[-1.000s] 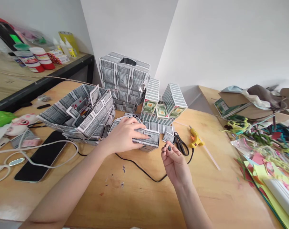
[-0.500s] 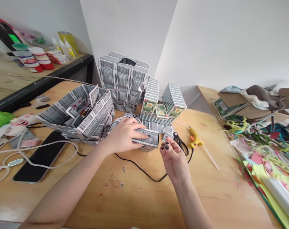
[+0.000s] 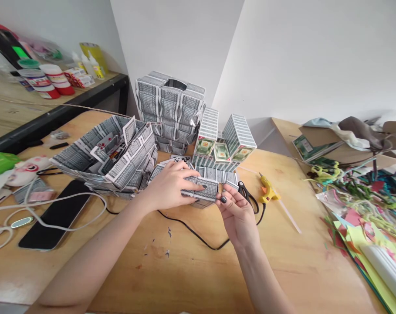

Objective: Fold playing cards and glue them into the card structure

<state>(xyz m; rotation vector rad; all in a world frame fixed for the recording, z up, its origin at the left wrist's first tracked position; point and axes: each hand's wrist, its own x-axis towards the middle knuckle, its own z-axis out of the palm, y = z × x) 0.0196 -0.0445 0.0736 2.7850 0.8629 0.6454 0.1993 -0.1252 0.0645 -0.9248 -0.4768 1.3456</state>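
Observation:
A low block of folded playing cards (image 3: pixel 208 188) with grey patterned backs lies on the table in front of me. My left hand (image 3: pixel 172 184) covers its left part, fingers draped over the top and gripping it. At its right end my right hand (image 3: pixel 237 213) pinches the block's near corner between thumb and index finger. Behind the block, a few loose playing cards (image 3: pixel 181 159) lie face up. To the left stands an open basket made of folded cards (image 3: pixel 135 159), with cards inside. Black-handled scissors (image 3: pixel 248 196) lie just beyond my right hand.
A tall card-made box (image 3: pixel 170 109) and stacked green card packs (image 3: pixel 240 135) stand at the back. A yellow glue gun (image 3: pixel 268 189) lies right, its black cord (image 3: pixel 198 235) crossing the table. A phone (image 3: pixel 54 218) and white cable are left; paper scraps (image 3: pixel 354 231) are far right.
My right hand has moved slightly left and its fingertips have come onto the right end of the card block. The left hand has kept its place.

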